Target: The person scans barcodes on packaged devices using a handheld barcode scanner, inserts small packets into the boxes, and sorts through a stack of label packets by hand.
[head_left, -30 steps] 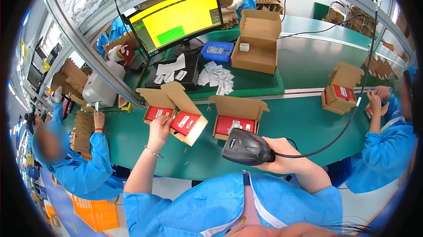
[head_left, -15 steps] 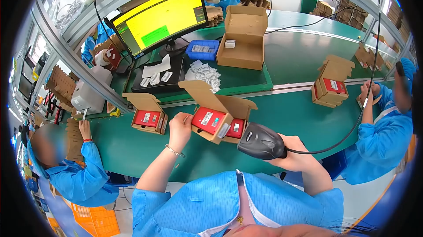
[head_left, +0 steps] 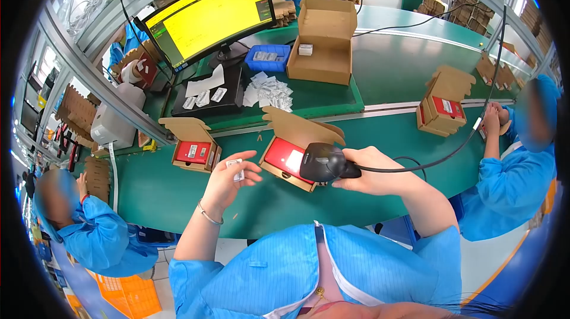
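- Middle of the bench [head_left: 380,141]: box [head_left: 301,182], scanner [head_left: 320,162] over its right side in the right hand [head_left: 371,172].
- Left of it: second box [head_left: 185,165].
- Between them, nearer the front edge: left hand [head_left: 227,181].
- Behind them, on a mat [head_left: 323,98]: packets [head_left: 273,96], bin [head_left: 267,66] behind these, carton [head_left: 320,71] right of bin, monitor [head_left: 211,19] left.
- Towards the right end: third box [head_left: 434,122].
- Towards the left end: printer [head_left: 114,122].
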`<action>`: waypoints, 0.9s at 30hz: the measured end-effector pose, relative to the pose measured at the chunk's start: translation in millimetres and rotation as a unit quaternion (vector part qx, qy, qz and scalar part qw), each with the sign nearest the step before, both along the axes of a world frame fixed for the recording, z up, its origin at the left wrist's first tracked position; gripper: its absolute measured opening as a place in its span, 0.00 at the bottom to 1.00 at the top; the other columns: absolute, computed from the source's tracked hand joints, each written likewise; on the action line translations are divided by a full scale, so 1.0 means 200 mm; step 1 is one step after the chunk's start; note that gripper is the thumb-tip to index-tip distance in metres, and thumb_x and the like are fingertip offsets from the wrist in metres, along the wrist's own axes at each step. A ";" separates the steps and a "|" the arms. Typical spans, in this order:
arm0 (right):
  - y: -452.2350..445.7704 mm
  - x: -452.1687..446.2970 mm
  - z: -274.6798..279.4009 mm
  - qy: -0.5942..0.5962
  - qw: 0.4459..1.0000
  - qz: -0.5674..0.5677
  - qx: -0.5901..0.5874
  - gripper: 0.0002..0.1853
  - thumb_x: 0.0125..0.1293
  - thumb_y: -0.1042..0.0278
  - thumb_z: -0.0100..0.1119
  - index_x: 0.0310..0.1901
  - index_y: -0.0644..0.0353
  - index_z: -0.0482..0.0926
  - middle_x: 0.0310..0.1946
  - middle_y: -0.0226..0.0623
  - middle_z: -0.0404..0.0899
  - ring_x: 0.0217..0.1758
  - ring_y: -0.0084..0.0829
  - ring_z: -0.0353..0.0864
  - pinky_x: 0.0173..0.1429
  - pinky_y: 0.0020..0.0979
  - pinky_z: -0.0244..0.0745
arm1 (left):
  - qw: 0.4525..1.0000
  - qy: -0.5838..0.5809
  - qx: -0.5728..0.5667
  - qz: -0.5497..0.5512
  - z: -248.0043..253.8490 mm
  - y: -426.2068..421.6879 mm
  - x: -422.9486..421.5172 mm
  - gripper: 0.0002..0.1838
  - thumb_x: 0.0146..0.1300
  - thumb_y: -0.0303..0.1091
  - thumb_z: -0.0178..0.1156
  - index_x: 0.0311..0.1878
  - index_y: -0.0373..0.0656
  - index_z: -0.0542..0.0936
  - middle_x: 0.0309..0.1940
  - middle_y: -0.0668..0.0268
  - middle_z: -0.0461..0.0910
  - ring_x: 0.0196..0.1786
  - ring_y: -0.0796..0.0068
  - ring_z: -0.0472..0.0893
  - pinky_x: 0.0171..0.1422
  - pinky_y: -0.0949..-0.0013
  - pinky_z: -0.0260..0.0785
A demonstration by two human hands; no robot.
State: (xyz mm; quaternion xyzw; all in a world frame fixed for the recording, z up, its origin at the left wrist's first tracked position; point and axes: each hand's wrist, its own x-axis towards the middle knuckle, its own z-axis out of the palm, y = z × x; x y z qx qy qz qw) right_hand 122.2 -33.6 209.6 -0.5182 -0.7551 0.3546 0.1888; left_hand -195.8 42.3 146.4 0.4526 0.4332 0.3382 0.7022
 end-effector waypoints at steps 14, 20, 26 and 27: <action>-0.09 0.04 0.01 0.006 0.999 -0.031 -0.007 0.19 0.53 0.59 0.67 0.37 0.66 0.73 0.27 0.50 0.78 0.32 0.49 0.80 0.36 0.39 0.72 | 0.957 0.242 0.148 -0.060 0.05 -0.03 0.32 0.09 0.57 0.32 0.65 0.33 0.34 0.80 0.22 0.61 0.82 0.20 0.77 0.79 0.24 0.76 0.70; -0.16 0.04 0.00 0.074 0.996 -0.050 0.030 0.19 0.52 0.62 0.68 0.39 0.67 0.74 0.26 0.48 0.77 0.29 0.45 0.79 0.35 0.35 0.72 | 0.815 0.428 0.385 -0.063 -0.04 0.00 0.46 0.20 0.46 0.49 0.71 0.24 0.39 0.80 0.19 0.54 0.79 0.26 0.56 0.80 0.31 0.60 0.73; -0.15 0.02 -0.02 0.071 0.996 -0.052 0.029 0.20 0.51 0.64 0.69 0.41 0.66 0.74 0.28 0.48 0.78 0.30 0.45 0.79 0.36 0.34 0.73 | 0.927 0.280 0.230 -0.096 0.02 -0.01 0.41 0.12 0.53 0.34 0.69 0.24 0.35 0.80 0.15 0.64 0.78 0.17 0.78 0.76 0.24 0.74 0.68; -0.15 0.02 -0.02 0.086 0.994 -0.059 0.026 0.20 0.51 0.64 0.69 0.42 0.65 0.75 0.28 0.47 0.79 0.30 0.45 0.80 0.37 0.34 0.73 | 0.927 0.283 0.228 -0.095 0.02 -0.02 0.39 0.12 0.53 0.34 0.69 0.24 0.35 0.80 0.15 0.64 0.78 0.17 0.78 0.76 0.24 0.74 0.68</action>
